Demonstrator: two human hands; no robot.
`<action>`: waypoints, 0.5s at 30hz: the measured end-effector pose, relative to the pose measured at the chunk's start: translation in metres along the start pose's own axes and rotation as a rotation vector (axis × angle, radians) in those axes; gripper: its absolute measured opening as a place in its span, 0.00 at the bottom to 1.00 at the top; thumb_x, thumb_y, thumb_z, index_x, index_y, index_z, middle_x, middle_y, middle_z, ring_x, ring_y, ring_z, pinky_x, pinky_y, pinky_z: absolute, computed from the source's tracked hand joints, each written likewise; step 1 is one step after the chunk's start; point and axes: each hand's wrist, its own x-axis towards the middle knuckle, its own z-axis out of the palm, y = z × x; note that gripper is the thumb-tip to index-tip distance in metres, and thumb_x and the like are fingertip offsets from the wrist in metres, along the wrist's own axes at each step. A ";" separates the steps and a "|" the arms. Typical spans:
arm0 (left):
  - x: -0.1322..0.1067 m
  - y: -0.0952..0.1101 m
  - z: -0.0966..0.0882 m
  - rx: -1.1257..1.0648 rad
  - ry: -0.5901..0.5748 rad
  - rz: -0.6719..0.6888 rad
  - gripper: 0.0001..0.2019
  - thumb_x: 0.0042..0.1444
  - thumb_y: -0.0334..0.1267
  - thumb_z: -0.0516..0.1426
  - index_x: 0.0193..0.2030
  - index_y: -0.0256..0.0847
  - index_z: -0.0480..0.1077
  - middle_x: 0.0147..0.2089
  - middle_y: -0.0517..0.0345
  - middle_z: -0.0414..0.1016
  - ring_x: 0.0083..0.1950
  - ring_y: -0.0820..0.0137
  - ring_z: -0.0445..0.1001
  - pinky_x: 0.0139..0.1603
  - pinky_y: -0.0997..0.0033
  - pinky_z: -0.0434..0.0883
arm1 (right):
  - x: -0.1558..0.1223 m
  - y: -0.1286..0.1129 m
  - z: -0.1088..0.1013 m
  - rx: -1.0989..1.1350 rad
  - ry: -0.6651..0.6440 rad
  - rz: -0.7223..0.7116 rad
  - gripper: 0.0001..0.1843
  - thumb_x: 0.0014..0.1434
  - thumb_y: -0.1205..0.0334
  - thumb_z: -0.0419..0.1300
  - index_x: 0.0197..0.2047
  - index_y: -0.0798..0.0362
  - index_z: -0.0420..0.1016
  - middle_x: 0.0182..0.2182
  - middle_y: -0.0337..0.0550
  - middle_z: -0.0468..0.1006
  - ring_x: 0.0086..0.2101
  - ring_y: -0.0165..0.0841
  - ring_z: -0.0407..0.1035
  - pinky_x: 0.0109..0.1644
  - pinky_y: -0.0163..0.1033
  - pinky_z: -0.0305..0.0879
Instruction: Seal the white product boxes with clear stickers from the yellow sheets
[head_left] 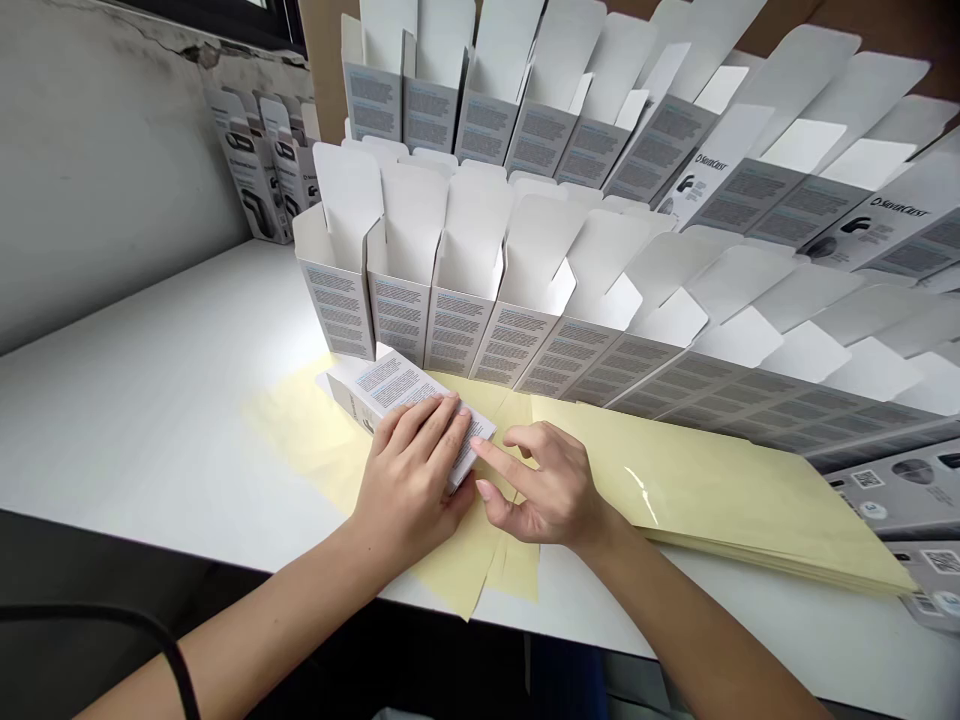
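A small white printed carton (382, 385) lies on its side on pale yellow paper strips (675, 470) near the table's front edge. My left hand (416, 470) rests on the carton's near end, fingers flat and together, thumb wrapped under its edge. My right hand (544, 490) is just right of that end, index finger stretched out and touching the carton's corner, the other fingers curled loosely. Nothing else is in either hand.
Rows of upright open cartons (480, 320) with raised flaps stand behind the hands, more (540, 130) stacked further back. Flat printed boxes (907, 500) lie at the right. More cartons (262, 170) lean against the wall at left. A white table (150, 400) carries everything.
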 end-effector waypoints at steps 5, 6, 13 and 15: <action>0.000 0.001 0.001 -0.002 0.009 0.003 0.21 0.57 0.37 0.58 0.57 0.31 0.69 0.58 0.40 0.75 0.59 0.52 0.72 0.58 0.53 0.66 | 0.003 -0.005 0.000 -0.024 0.021 0.047 0.12 0.57 0.64 0.60 0.44 0.59 0.77 0.29 0.45 0.72 0.27 0.32 0.66 0.28 0.38 0.66; 0.000 0.000 0.001 0.000 0.008 0.001 0.22 0.57 0.37 0.58 0.57 0.31 0.69 0.58 0.40 0.75 0.59 0.52 0.72 0.58 0.53 0.66 | 0.003 -0.007 0.000 -0.015 0.024 0.056 0.13 0.57 0.64 0.60 0.44 0.59 0.76 0.29 0.44 0.72 0.27 0.32 0.66 0.28 0.38 0.65; 0.000 0.000 0.001 0.003 -0.007 -0.001 0.21 0.57 0.35 0.56 0.57 0.30 0.69 0.59 0.41 0.75 0.59 0.52 0.72 0.58 0.53 0.65 | 0.005 -0.017 0.000 0.142 0.017 -0.019 0.16 0.58 0.63 0.57 0.48 0.60 0.74 0.26 0.42 0.71 0.24 0.31 0.64 0.25 0.39 0.63; 0.000 0.000 0.000 0.002 -0.010 0.001 0.21 0.58 0.37 0.55 0.56 0.29 0.69 0.58 0.40 0.75 0.58 0.51 0.72 0.58 0.52 0.65 | 0.005 -0.016 -0.001 0.152 0.019 -0.010 0.15 0.59 0.63 0.56 0.47 0.58 0.75 0.27 0.42 0.72 0.25 0.31 0.65 0.25 0.38 0.63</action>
